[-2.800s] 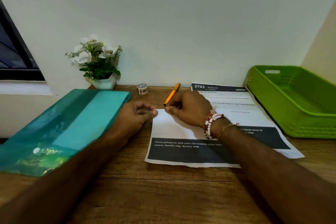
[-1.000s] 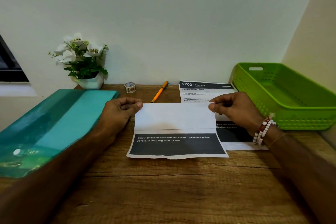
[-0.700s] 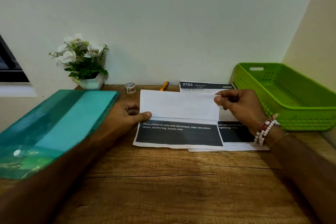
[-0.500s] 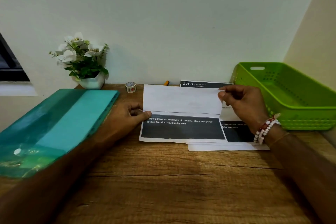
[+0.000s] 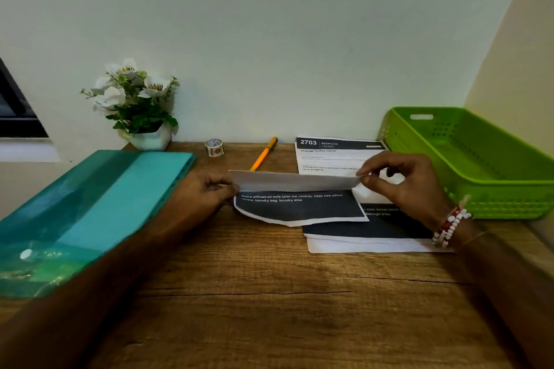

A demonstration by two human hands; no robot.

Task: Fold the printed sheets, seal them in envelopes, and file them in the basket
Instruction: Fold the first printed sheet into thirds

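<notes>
The person is folding the first printed sheet (image 5: 299, 207), so the folding step is in hand. The left hand (image 5: 204, 195) is pinching the left end of the raised flap, and the right hand (image 5: 401, 183) is pinching its right end between thumb and fingertip. The sheet is lying on the tabletop (image 5: 269, 293), partly over the remaining sheets (image 5: 368, 237); the green basket (image 5: 479, 198) is waiting at the right. I think the next move is asking to bring the flap down over the dark band, edges matching, then to press the crease. Half a second ago the flap was standing nearly upright; now it is tipping toward the person, and the near edge is curling.
</notes>
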